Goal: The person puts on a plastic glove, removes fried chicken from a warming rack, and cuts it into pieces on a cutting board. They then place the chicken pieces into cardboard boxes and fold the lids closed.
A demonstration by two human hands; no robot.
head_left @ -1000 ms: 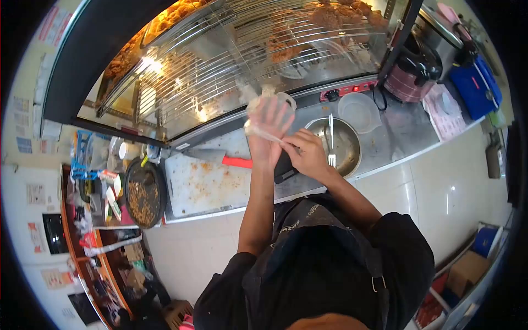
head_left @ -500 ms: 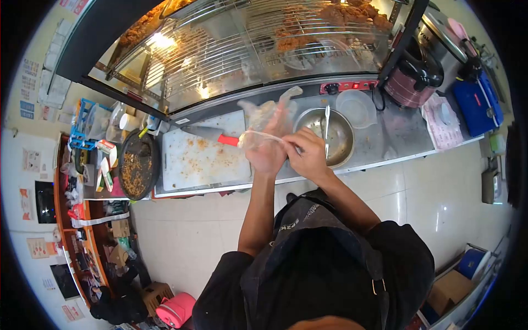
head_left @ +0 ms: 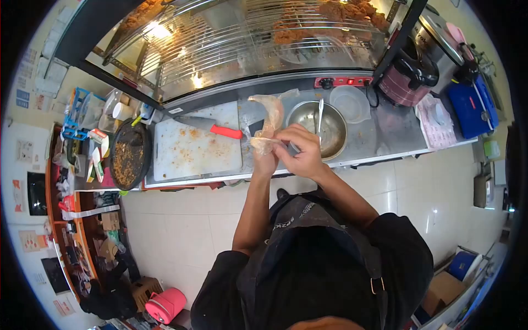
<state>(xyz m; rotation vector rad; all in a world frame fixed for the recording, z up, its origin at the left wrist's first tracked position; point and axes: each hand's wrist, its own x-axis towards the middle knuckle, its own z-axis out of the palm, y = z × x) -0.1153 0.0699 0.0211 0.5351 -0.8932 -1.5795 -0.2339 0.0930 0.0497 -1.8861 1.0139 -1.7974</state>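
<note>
A thin clear plastic glove [head_left: 260, 144] covers my left hand [head_left: 269, 118], which is raised over the counter beside the cutting board. Its fingers look stretched out, bending to the left at the tips, with nothing in them. The loose end of the glove sticks out past the hand. My bare right hand [head_left: 301, 147] pinches the glove's cuff at the left wrist. Left of the hands, a knife [head_left: 226, 131] with a red handle lies on the white cutting board [head_left: 170, 157], among brown crumbs. A steel bowl [head_left: 336, 144] with a spoon [head_left: 320, 118] in it sits just behind my right hand.
A glass display case [head_left: 220, 49] with fried food [head_left: 352, 14] on racks stands behind the counter. A black pan [head_left: 130, 157] of brown crumbs is at the left. To the right are a plastic lid [head_left: 350, 103], a rice cooker [head_left: 407, 80] and a blue case [head_left: 473, 107].
My left hand has turned from palm facing up with spread fingers to edge-on. My right hand keeps its pinch on the glove's cuff. The view has shifted slightly.
</note>
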